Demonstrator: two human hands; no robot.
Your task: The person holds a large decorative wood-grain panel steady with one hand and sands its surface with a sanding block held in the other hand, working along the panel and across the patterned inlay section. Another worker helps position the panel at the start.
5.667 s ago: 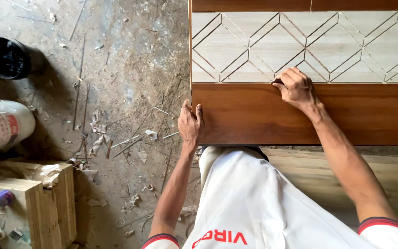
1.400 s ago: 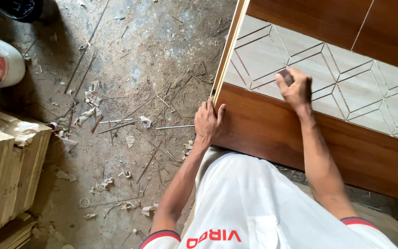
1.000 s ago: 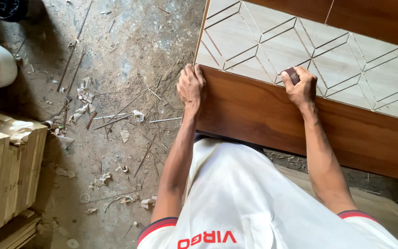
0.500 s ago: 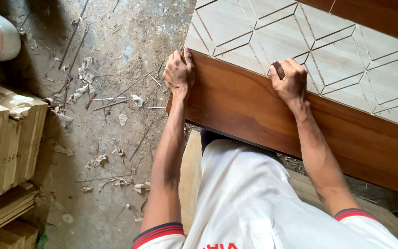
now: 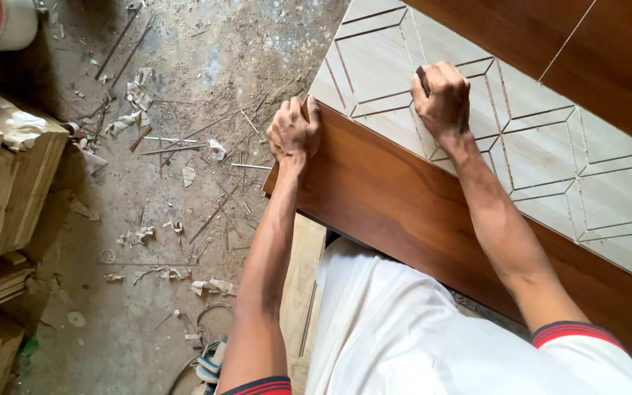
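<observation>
Plainly, both hands are at work on a large wooden panel (image 5: 396, 197) that lies tilted across the view, brown veneer along its near strip and a pale band of diamond-patterned inlay (image 5: 477, 110) beyond it; the panel's left end sits over a dusty floor (image 5: 184, 88) strewn with shavings and thin offcuts. The left hand (image 5: 294, 132) is curled over the panel's left edge, fingers clenched around the corner where brown meets pale, steadying the board; the right hand (image 5: 444, 95) is closed in a fist on the patterned band, gripping a small dark tool (image 5: 423, 77) whose tip seems to rest in one of the dark grooves, though too little of it shows to say what kind it is. The step in hand looks like working along a groove of the inlay, scraping or pressing it, with the other hand bracing; the next move would call for firm downward pressure kept in line with the groove, and the brace held so the panel does not slide. Stacked timber boards (image 5: 9, 190) stand at the left; a white container (image 5: 1, 22) sits in the top corner.
</observation>
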